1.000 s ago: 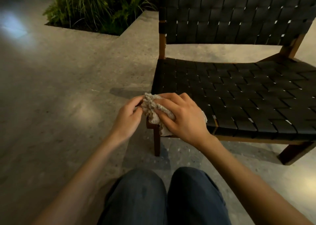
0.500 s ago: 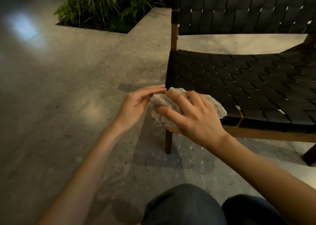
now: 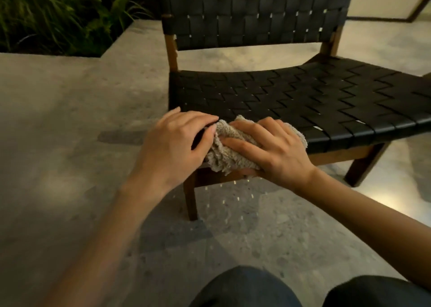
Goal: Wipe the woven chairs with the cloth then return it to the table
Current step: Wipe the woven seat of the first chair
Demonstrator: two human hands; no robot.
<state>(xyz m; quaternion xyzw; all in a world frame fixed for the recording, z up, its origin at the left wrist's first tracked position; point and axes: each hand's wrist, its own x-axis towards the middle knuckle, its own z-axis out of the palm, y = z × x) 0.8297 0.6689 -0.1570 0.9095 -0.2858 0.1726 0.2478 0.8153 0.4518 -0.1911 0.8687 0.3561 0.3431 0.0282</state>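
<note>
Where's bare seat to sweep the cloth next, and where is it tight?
Free: the woven seat right of the right hand, from its front edge back to the gap under the backrest. Bare floor left of the seat, up to the plants. Crowded: the front-left corner, where the right hand grips the cloth and the left hand touches it.

dim warm light, glare on the floor (image 3: 394, 205) (edges bowed, slightly blurred).
</note>
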